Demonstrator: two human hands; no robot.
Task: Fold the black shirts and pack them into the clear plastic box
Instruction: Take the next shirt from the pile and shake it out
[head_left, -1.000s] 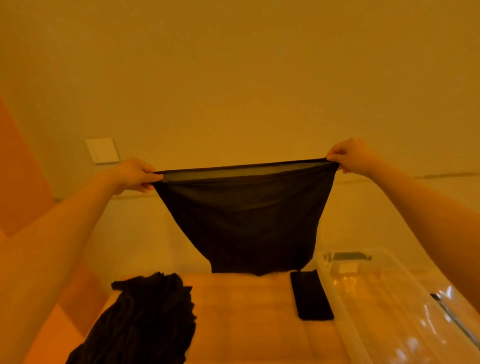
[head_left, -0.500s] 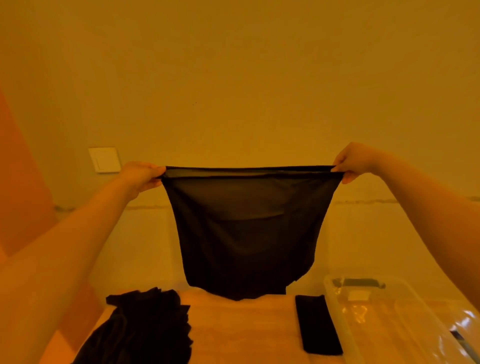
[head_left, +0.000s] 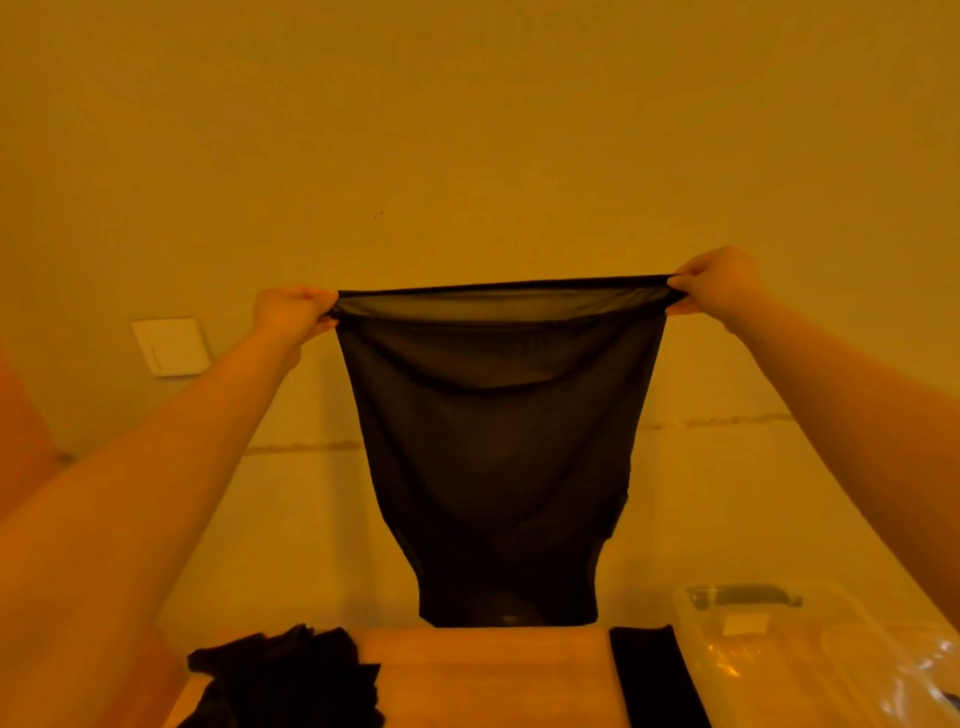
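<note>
A: Hands?
B: Left hand (head_left: 289, 312) and right hand (head_left: 719, 283) both raised, each grip pinched on a top corner of 1 black shirt (head_left: 498, 441), stretched taut between them.
A: Where's the shirt?
B: In the air, hanging before the wall; its lower edge is above the far edge of the bench (head_left: 483, 675).
A: Rest?
B: Crumpled black pile (head_left: 291, 675) lower left, folded black piece (head_left: 652, 675) just beside the clear plastic box (head_left: 779, 660) at right. Wall switch (head_left: 170, 346) left.
</note>
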